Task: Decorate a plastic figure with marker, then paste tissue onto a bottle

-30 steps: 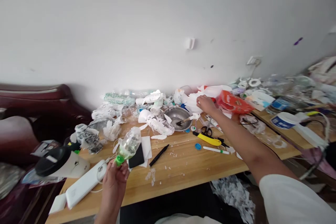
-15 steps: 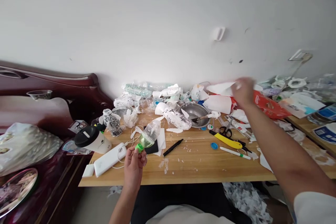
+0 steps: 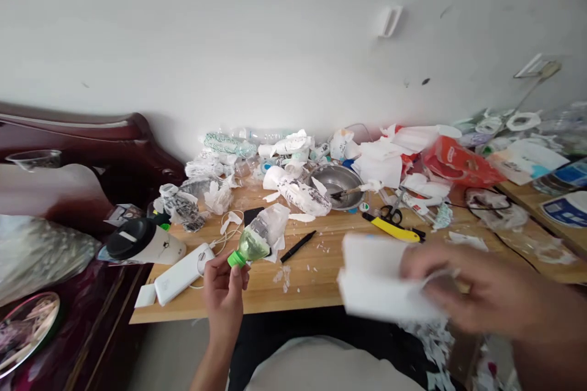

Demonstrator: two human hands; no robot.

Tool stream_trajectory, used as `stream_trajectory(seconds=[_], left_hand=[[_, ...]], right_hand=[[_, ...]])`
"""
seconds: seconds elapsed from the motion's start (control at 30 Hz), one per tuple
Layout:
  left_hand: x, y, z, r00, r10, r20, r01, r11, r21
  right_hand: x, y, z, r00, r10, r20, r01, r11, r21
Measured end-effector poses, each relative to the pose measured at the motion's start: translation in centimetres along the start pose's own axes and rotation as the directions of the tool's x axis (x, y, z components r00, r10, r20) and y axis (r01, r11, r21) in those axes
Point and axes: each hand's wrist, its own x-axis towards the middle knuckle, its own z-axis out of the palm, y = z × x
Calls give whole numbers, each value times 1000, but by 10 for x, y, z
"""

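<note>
Gripping the clear bottle by its green cap, the left hand holds it above the surface, cap end down in the fingers, body tilted up and to the right of them. These fingers stand narrow, thumb and fingers pressed around the cap.

The right hand holds white paper, which extends leftward from its fingers over the near edge of the surface. The fingers are drawn close on the paper; hand and paper are blurred, so their exact contact cannot be read.

Between the two sets of fingers lies a black pen, with white scraps just to the right of the left fingers. Just left of the left fingers rests a white flat device; farther left and beyond it, a cup with a black lid lies tilted.

Beyond the left fingers, to the right, a white-covered form with dark marks lies beside a metal bowl with a brush across its rim. Past the right fingers lie a yellow cutter, black-handled scissors and, farther off, a red bag.
</note>
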Motion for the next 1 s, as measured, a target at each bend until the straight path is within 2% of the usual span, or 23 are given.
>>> stream_trajectory(seconds=[0.03,0.07,0.1,0.17,0.23,0.3,0.37,0.47,0.63,0.8,0.9,0.97,1.0], left_hand=[[-5,-3,2,999,-15,38,14,1000,19],[-10,-7,5,996,-39,85,36,999,37],[-16,-12,7,988,-72,134,65,996,54],[-29,-23,14,963,-153,222,140,987,76],[-42,-33,20,930,-227,289,208,974,93],[-53,-41,25,902,-273,334,253,962,105],[-61,-46,27,880,-295,373,272,955,116],[-69,-51,26,845,-300,442,266,954,138],[-71,-57,15,779,-298,551,214,953,213],[-69,-57,10,758,-300,580,187,951,248],[-67,-52,12,751,-320,578,199,944,264],[-65,-47,14,748,-336,572,208,938,279],[-65,-45,15,745,-345,571,214,934,285]], right_hand=[[-6,-11,18,966,-38,258,22,998,67],[-10,-19,36,934,-54,352,7,991,132],[-12,-24,53,916,-70,395,-14,979,206],[-15,-28,83,950,-12,311,-74,962,263],[-19,-26,109,987,100,129,-125,972,199],[-23,-19,128,984,172,-55,-165,981,104],[-25,-12,141,966,198,-165,-193,980,47],[-24,-3,150,949,220,-226,-240,968,-65],[-16,5,152,933,211,-291,-292,917,-273],[-6,11,158,942,175,-287,-286,866,-411],[-4,9,160,942,84,-325,-239,847,-474],[-5,3,159,931,-35,-365,-183,818,-545],[-6,0,159,941,-96,-325,-118,807,-579]])
